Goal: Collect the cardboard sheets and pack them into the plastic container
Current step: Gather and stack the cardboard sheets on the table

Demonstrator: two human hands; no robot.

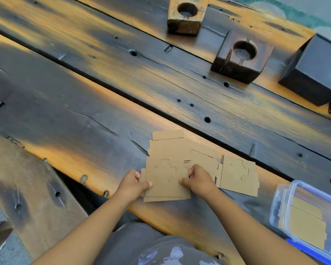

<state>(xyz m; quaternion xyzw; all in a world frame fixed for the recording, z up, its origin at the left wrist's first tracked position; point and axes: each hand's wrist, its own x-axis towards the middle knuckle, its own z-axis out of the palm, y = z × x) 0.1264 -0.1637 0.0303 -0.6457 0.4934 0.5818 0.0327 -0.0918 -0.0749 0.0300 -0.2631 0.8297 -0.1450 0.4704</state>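
Left hand (135, 183) pinches the left edge of a cardboard stack (165, 180) lying on the plank table (84, 131); right hand (198, 180) pinches its right edge. Further cardboard sheets (237, 176) lie just beside. Plastic container (306, 217), open, holds sheets at far right. Three wooden blocks (241, 58) stand well beyond, unobstructing.

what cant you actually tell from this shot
- Sheet count in the stack: head view shows only its top, both hands cover its sides.
- Plastic container: cut off by the right edge.
- Black box: cut off by the right edge.
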